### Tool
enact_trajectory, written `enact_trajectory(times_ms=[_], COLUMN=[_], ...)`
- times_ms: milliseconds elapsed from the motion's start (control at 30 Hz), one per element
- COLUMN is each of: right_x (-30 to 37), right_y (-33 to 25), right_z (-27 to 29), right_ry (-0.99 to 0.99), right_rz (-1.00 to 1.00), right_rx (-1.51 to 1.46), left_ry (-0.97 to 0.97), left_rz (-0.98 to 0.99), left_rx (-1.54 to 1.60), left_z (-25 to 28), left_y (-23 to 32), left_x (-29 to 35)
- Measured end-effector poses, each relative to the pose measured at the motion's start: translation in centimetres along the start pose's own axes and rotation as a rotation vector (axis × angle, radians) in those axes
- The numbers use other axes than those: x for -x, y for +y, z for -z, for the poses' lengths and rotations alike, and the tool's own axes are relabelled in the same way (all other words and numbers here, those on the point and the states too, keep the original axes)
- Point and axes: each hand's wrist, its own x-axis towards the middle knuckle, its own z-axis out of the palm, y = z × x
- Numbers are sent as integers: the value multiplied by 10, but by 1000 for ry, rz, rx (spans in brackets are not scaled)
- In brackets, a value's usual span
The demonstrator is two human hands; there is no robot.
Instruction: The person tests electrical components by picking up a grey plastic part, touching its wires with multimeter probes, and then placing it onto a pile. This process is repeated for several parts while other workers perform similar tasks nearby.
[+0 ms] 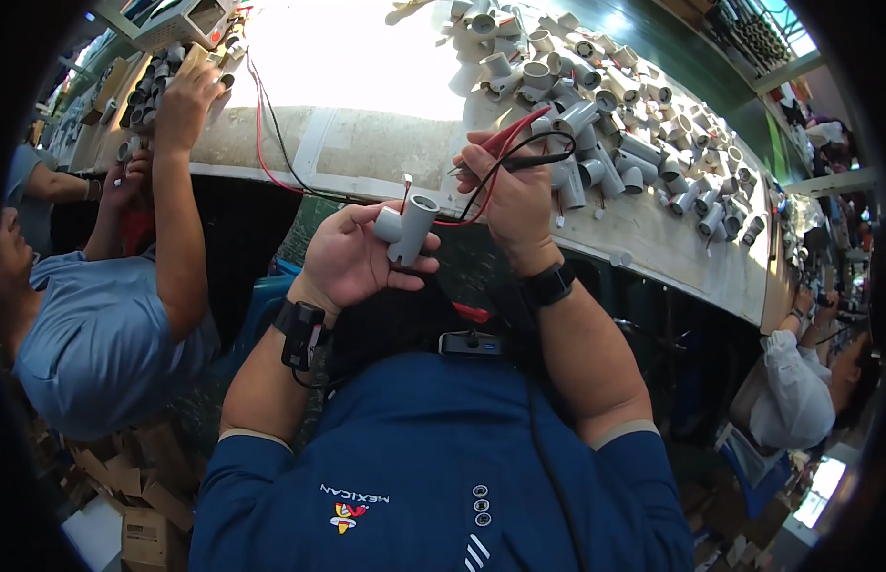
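On the upturned palm and fingers of my left hand (343, 255) rests a grey T-shaped plastic pipe piece (419, 225), its round open end tilted up. A short thin wire (406, 195) with a small white connector sticks up beside it. My right hand (519, 208), to the right of the piece and apart from it, grips a pair of test probes: a red probe (527, 125) and a black probe (531, 161). Their metal tips point left, towards the grey piece. Red and black leads loop down from the probes.
Many similar grey pieces (643, 133) lie heaped on the worktable (367, 148). The red and black leads (262, 124) run over its edge at left. A co-worker in blue (109, 315) handles parts from a box at left; another person (796, 381) sits at far right.
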Motion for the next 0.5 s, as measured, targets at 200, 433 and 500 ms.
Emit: enact_trajectory(times_ms=[200, 433, 500], right_x=[-7, -7, -8], right_y=[0, 1, 3], right_z=[-9, -26, -30], right_ry=[-55, -141, -151], right_rz=[-66, -150, -143], right_rx=[90, 96, 153], left_ry=[44, 183, 190], left_rz=[-40, -34, -34], left_rx=[-28, 146, 158], left_z=[24, 41, 43], left_y=[-25, -34, -35], left_x=[-11, -21, -20])
